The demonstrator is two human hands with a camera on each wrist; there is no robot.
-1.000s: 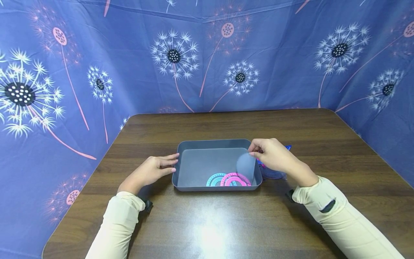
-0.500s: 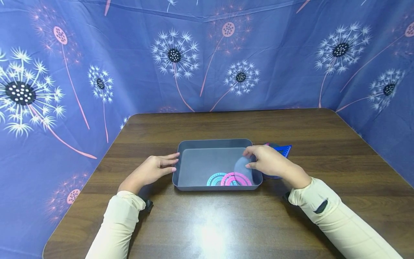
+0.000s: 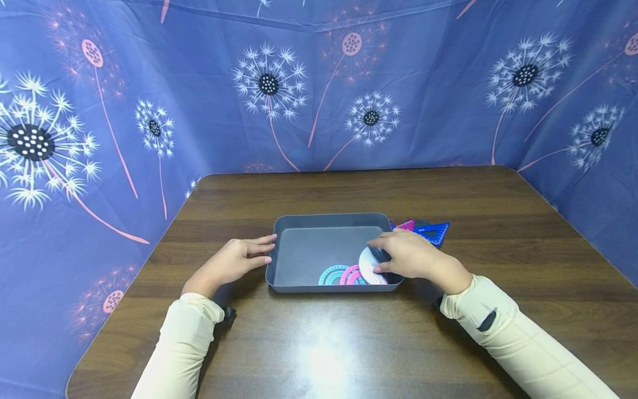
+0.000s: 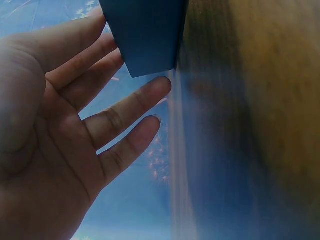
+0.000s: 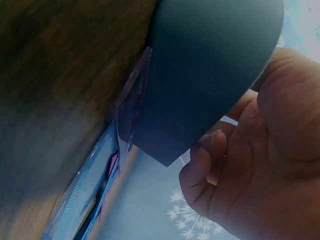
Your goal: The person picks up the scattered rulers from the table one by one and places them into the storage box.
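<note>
A grey rectangular tray (image 3: 314, 244) stands on the wooden table. Inside, at its near right, lie a teal protractor (image 3: 330, 275) and a pink protractor (image 3: 350, 275) that overlap. My right hand (image 3: 416, 256) reaches over the tray's right wall and pinches a clear half-round protractor (image 3: 368, 266), which gleams white and partly covers the pink one. Fingers nearly straight, my left hand (image 3: 241, 261) touches the tray's left wall; the left wrist view shows its fingertips along that wall (image 4: 145, 40). In the right wrist view the tray's outer wall (image 5: 210, 60) hides the protractor.
Just right of the tray lie a blue set square (image 3: 440, 233) and a pink set square (image 3: 408, 225), partly behind my right hand. Blue and pink plastic edges (image 5: 87, 182) show beside the tray in the right wrist view. A blue dandelion-print cloth (image 3: 319, 83) hangs behind the table.
My right hand has moved left and down into the tray with the clear protractor, which now tilts and catches the light. The set squares are more exposed. My left hand stays put.
</note>
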